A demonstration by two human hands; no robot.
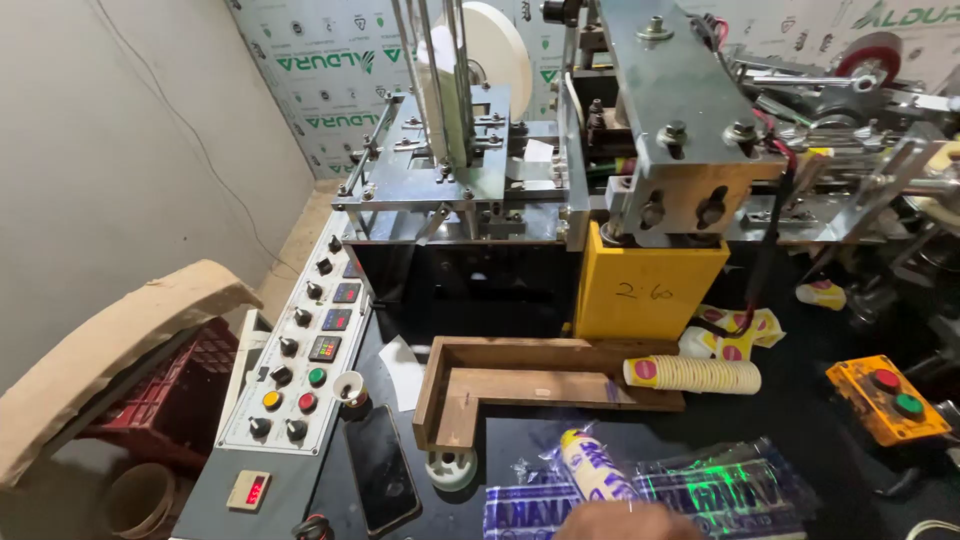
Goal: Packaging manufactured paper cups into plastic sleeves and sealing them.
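Only a sliver of one hand (625,522) is seen at the bottom edge of the head view, and which hand it is cannot be told; its fingers are cut off by the frame, so how far it is opened, and whether anything is gripped, cannot be judged. It lies at or over a clear plastic sleeve with blue printed lettering (640,495), spread flat on the dark worktop (800,420), within which a stack of white paper cups with yellow and blue print (592,468) is seen lying on its side, pointing up and to the left. For such a sleeve to be handled well, it would best be held near its open end, with the stack kept straight so that the thin cups are not crushed. Just beyond, an L-shaped wooden tray (470,385) is set, and against its right end a second row of nested yellow-and-white paper cups (695,374) lies on its side. To the left, a black phone (382,480) and a small white reel (451,468) rest near a white control panel with knobs and coloured push-buttons (300,365). Behind stands the cup-forming machine with its yellow block (645,290); at the right, an orange button box (887,398).
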